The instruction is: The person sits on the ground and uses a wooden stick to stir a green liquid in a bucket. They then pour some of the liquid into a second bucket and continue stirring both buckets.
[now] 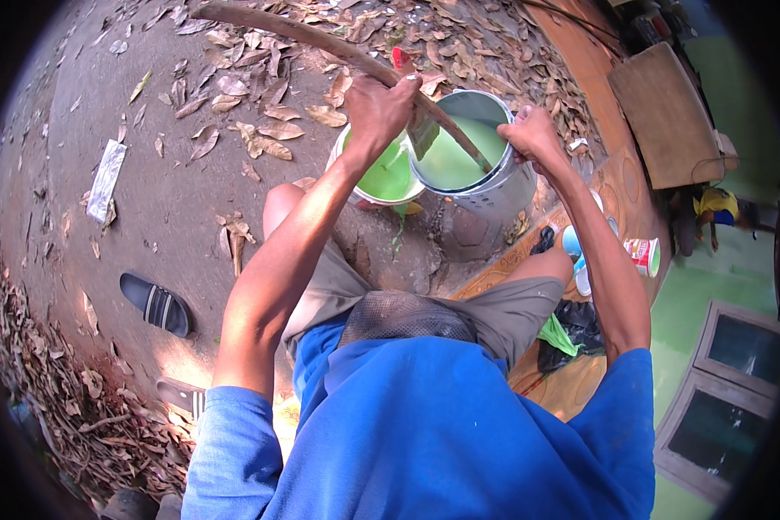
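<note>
Adjoining the pail (pixel 374 202), on its right: bucket (pixel 507 191), probably heavy with paint (pixel 444 163), best held by rim, gripped there by right hand (pixel 536 137). Stick (pixel 303 33), seemingly stiff, is clasped by left hand (pixel 381 113).

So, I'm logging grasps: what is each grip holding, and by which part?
The left grip holds the wooden stick partway along; whether also the red-handled brush is unclear. The right grip holds the bigger bucket by its rim.
</note>
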Motion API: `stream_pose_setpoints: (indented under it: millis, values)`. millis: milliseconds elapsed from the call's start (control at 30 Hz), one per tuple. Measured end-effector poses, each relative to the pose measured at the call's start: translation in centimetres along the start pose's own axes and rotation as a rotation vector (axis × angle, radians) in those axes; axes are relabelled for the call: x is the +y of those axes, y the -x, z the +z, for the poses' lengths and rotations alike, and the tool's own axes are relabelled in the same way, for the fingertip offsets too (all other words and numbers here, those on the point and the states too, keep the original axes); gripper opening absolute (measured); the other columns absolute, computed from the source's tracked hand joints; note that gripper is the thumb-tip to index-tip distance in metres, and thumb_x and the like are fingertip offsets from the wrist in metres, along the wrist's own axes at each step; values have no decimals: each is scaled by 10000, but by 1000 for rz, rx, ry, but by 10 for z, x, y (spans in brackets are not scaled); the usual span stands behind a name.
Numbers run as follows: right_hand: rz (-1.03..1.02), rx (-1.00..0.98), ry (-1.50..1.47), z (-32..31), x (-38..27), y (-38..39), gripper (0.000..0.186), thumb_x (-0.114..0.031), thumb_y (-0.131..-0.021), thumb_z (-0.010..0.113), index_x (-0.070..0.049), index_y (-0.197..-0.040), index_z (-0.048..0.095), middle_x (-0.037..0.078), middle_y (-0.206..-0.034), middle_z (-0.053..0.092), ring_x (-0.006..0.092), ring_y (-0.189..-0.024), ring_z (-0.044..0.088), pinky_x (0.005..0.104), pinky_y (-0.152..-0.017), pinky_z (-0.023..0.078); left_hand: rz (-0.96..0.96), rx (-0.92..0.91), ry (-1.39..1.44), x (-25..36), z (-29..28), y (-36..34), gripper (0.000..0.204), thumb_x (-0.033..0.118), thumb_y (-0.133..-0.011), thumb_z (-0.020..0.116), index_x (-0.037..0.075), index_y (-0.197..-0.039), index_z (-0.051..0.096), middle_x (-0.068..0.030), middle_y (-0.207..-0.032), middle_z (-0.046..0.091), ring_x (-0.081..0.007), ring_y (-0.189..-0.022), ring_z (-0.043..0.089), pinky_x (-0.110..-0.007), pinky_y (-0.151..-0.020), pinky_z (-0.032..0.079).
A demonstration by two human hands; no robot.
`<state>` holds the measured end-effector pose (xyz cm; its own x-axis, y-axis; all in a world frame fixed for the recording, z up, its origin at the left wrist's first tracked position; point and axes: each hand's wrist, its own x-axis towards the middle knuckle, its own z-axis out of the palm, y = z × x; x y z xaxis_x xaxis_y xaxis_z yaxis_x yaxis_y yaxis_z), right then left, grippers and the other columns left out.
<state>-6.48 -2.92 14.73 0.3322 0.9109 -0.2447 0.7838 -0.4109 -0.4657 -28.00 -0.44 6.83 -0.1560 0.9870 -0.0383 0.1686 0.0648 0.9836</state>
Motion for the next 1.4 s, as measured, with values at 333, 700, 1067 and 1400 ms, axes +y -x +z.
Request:
stream_pose_setpoints:
  millis: [333,700,1067,1400]
  values:
    - [-15,-12,-7,3,4,-8,198,-65,-684,668,-20,-677,474,45,-558,522,133,-405,506,286,-337,393,47,30,-6,-6,0,-1,390,329,-803,709,-60,-785,712,-115,-650,683,-152,-605,662,-291,-538,507]
    - [-4,11,-61,-6,23,-3,201,-55,-689,652,-39,-669,453,48,-556,521,134,-400,509,287,-329,402,42,16,-101,-3,11,0,387,326,-795,711,-61,-797,716,-127,-652,686,-161,-599,670,-298,-552,519]
    - [-22,27,-255,34,179,-21,219,-39,-716,613,-64,-671,401,23,-612,460,125,-488,517,305,-354,461,111,-151,-65,25,74,30,317,320,-738,704,9,-787,737,-153,-619,666,-252,-571,662,-373,-603,524]
    - [305,80,-666,86,292,28,133,-78,-768,611,-24,-765,489,80,-662,547,154,-489,565,301,-387,490,161,-382,-214,-1,155,60,267,302,-768,687,57,-855,747,-138,-678,686,-275,-639,679,-389,-650,526]
